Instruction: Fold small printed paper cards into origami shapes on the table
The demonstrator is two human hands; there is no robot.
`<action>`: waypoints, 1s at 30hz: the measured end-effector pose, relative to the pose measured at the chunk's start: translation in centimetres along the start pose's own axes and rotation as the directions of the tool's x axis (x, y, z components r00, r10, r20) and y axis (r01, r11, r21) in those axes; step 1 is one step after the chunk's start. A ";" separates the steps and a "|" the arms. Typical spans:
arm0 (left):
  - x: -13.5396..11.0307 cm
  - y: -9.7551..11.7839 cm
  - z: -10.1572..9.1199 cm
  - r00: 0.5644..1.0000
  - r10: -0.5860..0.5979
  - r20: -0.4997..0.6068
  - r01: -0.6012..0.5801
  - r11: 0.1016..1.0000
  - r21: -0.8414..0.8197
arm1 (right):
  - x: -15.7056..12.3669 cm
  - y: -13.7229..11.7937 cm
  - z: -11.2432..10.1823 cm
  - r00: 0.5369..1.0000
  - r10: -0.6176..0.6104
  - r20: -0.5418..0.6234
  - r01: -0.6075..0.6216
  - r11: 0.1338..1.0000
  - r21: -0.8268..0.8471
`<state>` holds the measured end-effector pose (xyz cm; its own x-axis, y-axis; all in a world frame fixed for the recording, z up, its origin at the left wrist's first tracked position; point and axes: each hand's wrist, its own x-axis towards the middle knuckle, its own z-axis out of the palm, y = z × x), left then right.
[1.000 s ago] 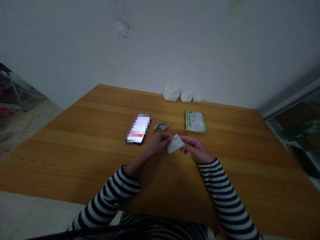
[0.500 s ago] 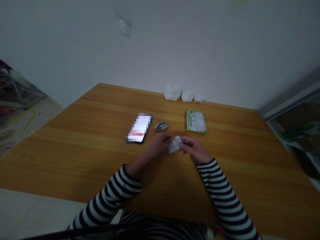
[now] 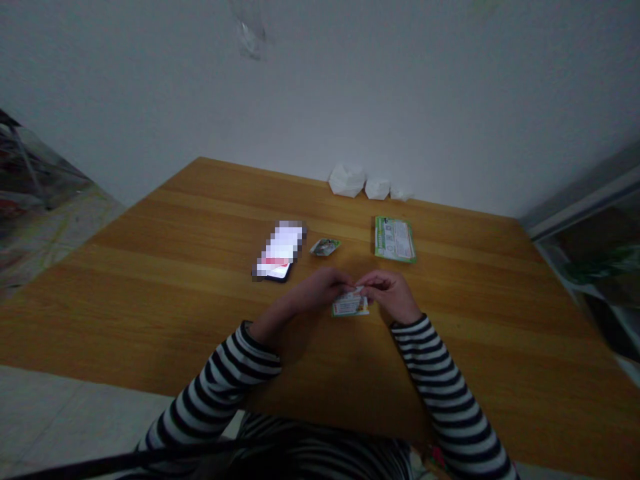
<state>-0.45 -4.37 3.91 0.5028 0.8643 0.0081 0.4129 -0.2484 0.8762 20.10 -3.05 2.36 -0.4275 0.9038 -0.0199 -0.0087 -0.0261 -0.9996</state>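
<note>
A small white, green-edged packet [image 3: 350, 304] with fine print hangs between my two hands, over the table's near half. My left hand [image 3: 327, 288] pinches its upper left edge. At the top right edge, the fingers of my right hand [image 3: 393, 293] are closed on it, the fingertips of both hands almost touching. Just beyond my left hand lies a crumpled small green and silver packet [image 3: 325, 247]. A larger flat green and white packet [image 3: 395, 239] with printed text rests past my right hand.
To the left lies a phone [image 3: 279, 250] with a lit, blurred screen. Several crumpled white tissues [image 3: 347, 181] sit along the wall at the back of the wooden table [image 3: 165, 267]. On the right stands a shelf or frame [image 3: 590, 207] beside the table.
The packet between my hands has turned flatter and shifted slightly nearer to me, showing more of its printed face. My right fingers have moved to its top edge.
</note>
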 end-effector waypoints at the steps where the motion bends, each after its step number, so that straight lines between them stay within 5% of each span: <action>1: 0.0 0.1 0.0 1.000 0.001 0.020 0.000 1.000 -0.026 | 0.0 0.0 0.0 1.000 0.000 0.016 0.000 1.000 -0.023; 4: 0.1 0.4 0.1 1.000 -0.002 0.006 0.002 0.996 -0.095 | -0.1 0.1 0.0 0.999 -0.025 0.038 0.029 0.992 -0.119; 9: 0.2 1.2 0.7 0.969 -0.049 -0.243 -0.005 0.977 -0.215 | 0.1 0.6 0.2 0.990 -0.092 -0.111 0.077 0.988 -0.132; 15: 0.5 0.6 1.3 0.950 0.015 -0.311 -0.091 0.968 -0.233 | 0.1 0.2 0.2 0.970 -0.110 -0.218 0.097 0.993 -0.067; 21: 0.5 0.1 1.0 0.932 -0.101 -0.347 -0.042 0.924 -0.381 | 0.3 -0.1 0.3 0.980 -0.081 -0.184 0.087 0.996 0.025; 30: 0.3 1.0 1.5 0.870 -0.178 -0.461 0.022 0.946 -0.323 | 0.3 0.1 0.6 0.976 -0.020 -0.219 0.032 0.998 0.050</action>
<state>1.25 -5.01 4.06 0.0140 0.9972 0.0730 0.1563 -0.0743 0.9849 19.41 -3.06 2.23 -0.2190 0.9757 -0.0031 -0.0675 -0.0183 -0.9976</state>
